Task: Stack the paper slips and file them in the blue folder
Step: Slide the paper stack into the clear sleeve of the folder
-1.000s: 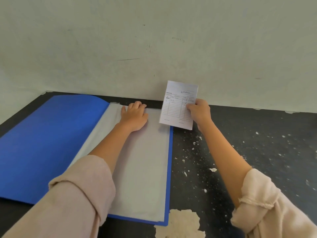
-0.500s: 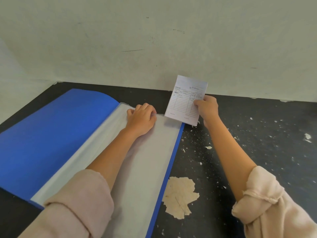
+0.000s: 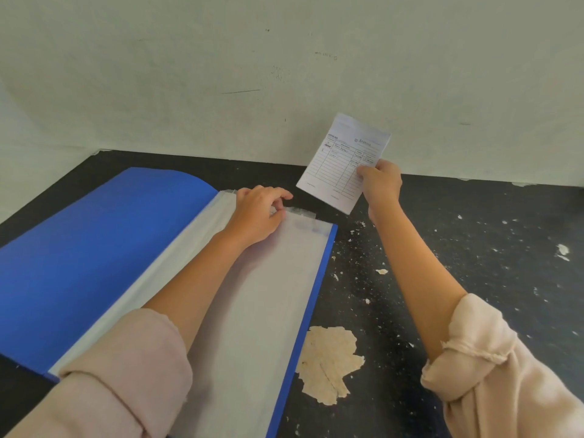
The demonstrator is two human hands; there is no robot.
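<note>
The blue folder (image 3: 94,248) lies open on the black table, its cover spread to the left. A clear plastic sleeve (image 3: 262,311) lies on the folder's right half. My left hand (image 3: 257,213) rests at the sleeve's top edge, fingers curled and pinching that edge. My right hand (image 3: 380,184) holds a stack of white printed paper slips (image 3: 338,162) by its right side. The stack is tilted in the air, above the table and just right of the sleeve's top corner, apart from the folder.
The black table (image 3: 474,263) is speckled with white paint chips. A large patch of peeled surface (image 3: 328,361) lies beside the folder's right edge. A pale wall (image 3: 284,74) rises right behind the table.
My left hand went from lying flat on the sleeve to curling its fingers on the top edge. My right hand raised the slips a little up and to the right.
</note>
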